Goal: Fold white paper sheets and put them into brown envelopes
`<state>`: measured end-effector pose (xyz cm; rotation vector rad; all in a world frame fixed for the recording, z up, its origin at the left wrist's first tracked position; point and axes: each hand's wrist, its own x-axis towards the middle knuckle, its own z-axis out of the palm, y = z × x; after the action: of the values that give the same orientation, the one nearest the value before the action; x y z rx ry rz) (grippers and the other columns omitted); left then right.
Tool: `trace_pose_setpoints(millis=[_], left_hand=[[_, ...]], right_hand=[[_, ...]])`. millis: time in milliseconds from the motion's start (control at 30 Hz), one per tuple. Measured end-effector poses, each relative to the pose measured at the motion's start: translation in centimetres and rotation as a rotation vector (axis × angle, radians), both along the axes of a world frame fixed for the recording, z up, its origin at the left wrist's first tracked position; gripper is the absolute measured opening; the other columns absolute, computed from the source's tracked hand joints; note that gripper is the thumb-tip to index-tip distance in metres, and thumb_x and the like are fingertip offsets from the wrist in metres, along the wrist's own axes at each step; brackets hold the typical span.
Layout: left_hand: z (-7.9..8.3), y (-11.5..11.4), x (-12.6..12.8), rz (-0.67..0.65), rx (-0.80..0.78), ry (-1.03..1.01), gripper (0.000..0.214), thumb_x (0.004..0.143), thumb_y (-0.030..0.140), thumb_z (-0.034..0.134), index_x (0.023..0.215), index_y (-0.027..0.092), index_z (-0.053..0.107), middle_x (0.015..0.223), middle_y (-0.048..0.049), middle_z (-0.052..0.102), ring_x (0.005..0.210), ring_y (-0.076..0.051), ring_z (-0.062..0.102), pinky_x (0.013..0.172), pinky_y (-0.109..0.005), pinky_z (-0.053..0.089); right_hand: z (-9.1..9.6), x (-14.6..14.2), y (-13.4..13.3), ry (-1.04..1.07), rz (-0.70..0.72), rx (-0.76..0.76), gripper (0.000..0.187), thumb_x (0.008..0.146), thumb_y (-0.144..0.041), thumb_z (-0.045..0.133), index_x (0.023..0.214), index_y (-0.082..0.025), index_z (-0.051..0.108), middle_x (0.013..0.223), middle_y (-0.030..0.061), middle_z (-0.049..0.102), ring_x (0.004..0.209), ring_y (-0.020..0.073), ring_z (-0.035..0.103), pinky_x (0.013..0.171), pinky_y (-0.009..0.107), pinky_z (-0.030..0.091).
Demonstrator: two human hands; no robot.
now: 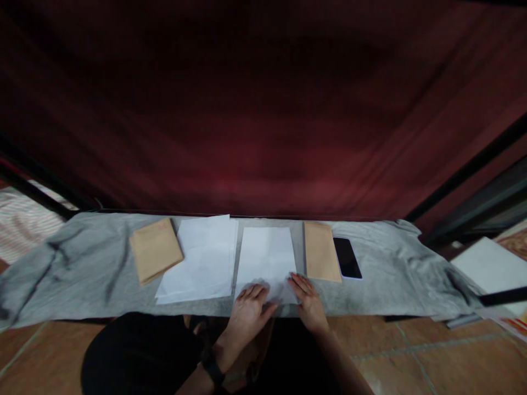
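Observation:
A single white sheet of paper [267, 258] lies in the middle of a grey cloth [82, 263] spread on the floor. My left hand [249, 312] rests on the sheet's near left corner, fingers stretched out flat. My right hand [308, 304] lies on the sheet's near right corner, its fingers also extended. Both hands press on the near edge of the paper, which looks slightly lifted or creased between them. A dark band sits on my left wrist.
A stack of white sheets [201, 258] lies left of the single sheet, and a brown envelope [154, 249] left of that. Another brown envelope [321, 251] and a black phone [347, 258] lie to the right. A dark red curtain [263, 109] hangs behind. Tiled floor [432, 356] is in front.

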<state>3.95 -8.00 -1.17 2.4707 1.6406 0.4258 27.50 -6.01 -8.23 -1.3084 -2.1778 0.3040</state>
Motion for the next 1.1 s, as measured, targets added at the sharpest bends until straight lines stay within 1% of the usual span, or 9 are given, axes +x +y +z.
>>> trace_pose_setpoints(millis=[67, 133, 200, 300, 400, 533, 667, 833, 1100], left_hand=[[0.1, 0.6, -0.4, 0.0, -0.014, -0.081, 0.036, 0.096, 0.045, 0.052, 0.122, 0.024, 0.067, 0.121, -0.008, 0.071, 0.114, -0.024, 0.065, 0.099, -0.04, 0.053], [0.0, 1.9, -0.6, -0.001, -0.004, -0.118, 0.039, 0.1, 0.044, 0.045, 0.129, 0.025, 0.063, 0.129, -0.0071, 0.068, 0.12, -0.021, 0.062, 0.104, -0.038, 0.05], [-0.3, 3.8, -0.5, -0.005, 0.014, -0.105, 0.043, 0.102, 0.042, 0.041, 0.138, 0.023, 0.056, 0.141, -0.0085, 0.06, 0.131, -0.021, 0.055, 0.11, -0.04, 0.045], [-1.2, 7.0, 0.4, -0.058, 0.018, -0.031, 0.049, 0.102, 0.041, 0.039, 0.145, 0.018, 0.048, 0.153, -0.0127, 0.047, 0.144, -0.023, 0.04, 0.117, -0.045, 0.037], [-2.3, 10.0, 2.1, -0.097, 0.021, 0.03, 0.051, 0.103, 0.041, 0.039, 0.148, 0.02, 0.044, 0.159, -0.0118, 0.038, 0.149, -0.026, 0.03, 0.12, -0.05, 0.03], [-3.6, 13.1, 4.3, -0.09, 0.047, 0.06, 0.049, 0.103, 0.042, 0.038, 0.149, 0.025, 0.044, 0.16, -0.0082, 0.037, 0.15, -0.027, 0.028, 0.122, -0.054, 0.022], [-4.7, 15.7, 4.4, 0.002, 0.061, 0.052, 0.052, 0.103, 0.043, 0.035, 0.151, 0.026, 0.041, 0.159, -0.0077, 0.038, 0.149, -0.027, 0.029, 0.122, -0.053, 0.021], [-5.3, 17.5, 2.2, 0.132, 0.082, 0.061, 0.057, 0.101, 0.047, 0.034, 0.152, 0.02, 0.041, 0.159, -0.0115, 0.036, 0.149, -0.029, 0.03, 0.122, -0.051, 0.022], [-5.2, 17.7, -0.2, 0.305, 0.08, 0.095, 0.066, 0.101, 0.05, 0.033, 0.152, 0.008, 0.037, 0.16, -0.0197, 0.032, 0.15, -0.032, 0.025, 0.122, -0.05, 0.021]], right_hand=[[0.0, 0.0, 0.1, -0.005, 0.001, -0.012, 0.089, 0.064, 0.007, 0.049, 0.147, -0.026, 0.048, 0.151, 0.0057, 0.049, 0.14, 0.0245, 0.046, 0.116, 0.05, 0.041], [0.1, 0.0, 0.1, -0.005, -0.003, -0.021, 0.086, 0.065, 0.006, 0.05, 0.145, -0.026, 0.05, 0.151, 0.006, 0.049, 0.139, 0.0253, 0.046, 0.116, 0.051, 0.04], [0.1, 0.0, 0.1, -0.005, -0.007, -0.03, 0.083, 0.067, 0.003, 0.052, 0.145, -0.026, 0.051, 0.151, 0.0062, 0.05, 0.139, 0.0261, 0.047, 0.116, 0.052, 0.04], [0.2, 0.0, 0.2, -0.017, -0.005, -0.037, 0.081, 0.067, 0.001, 0.053, 0.144, -0.025, 0.052, 0.151, 0.0063, 0.05, 0.139, 0.0261, 0.047, 0.116, 0.051, 0.04], [0.1, 0.1, 0.2, -0.033, 0.005, -0.019, 0.08, 0.067, -0.001, 0.053, 0.144, -0.023, 0.051, 0.151, 0.0077, 0.049, 0.139, 0.0266, 0.046, 0.116, 0.051, 0.04], [0.1, 0.1, 0.0, -0.035, 0.024, 0.004, 0.079, 0.068, -0.001, 0.054, 0.145, -0.02, 0.05, 0.152, 0.0104, 0.048, 0.14, 0.0276, 0.045, 0.115, 0.053, 0.04], [0.5, -0.2, 0.0, -0.052, 0.011, -0.04, 0.08, 0.066, -0.001, 0.058, 0.144, -0.019, 0.05, 0.152, 0.0118, 0.048, 0.141, 0.0295, 0.044, 0.115, 0.054, 0.039], [0.8, -0.4, 0.0, -0.071, 0.006, -0.078, 0.084, 0.065, 0.003, 0.057, 0.145, -0.022, 0.049, 0.153, 0.0091, 0.046, 0.141, 0.0283, 0.043, 0.116, 0.053, 0.039], [0.9, -0.5, -0.1, -0.057, -0.003, -0.016, 0.087, 0.064, 0.006, 0.053, 0.146, -0.022, 0.046, 0.152, 0.0103, 0.048, 0.14, 0.0283, 0.044, 0.115, 0.053, 0.039]])
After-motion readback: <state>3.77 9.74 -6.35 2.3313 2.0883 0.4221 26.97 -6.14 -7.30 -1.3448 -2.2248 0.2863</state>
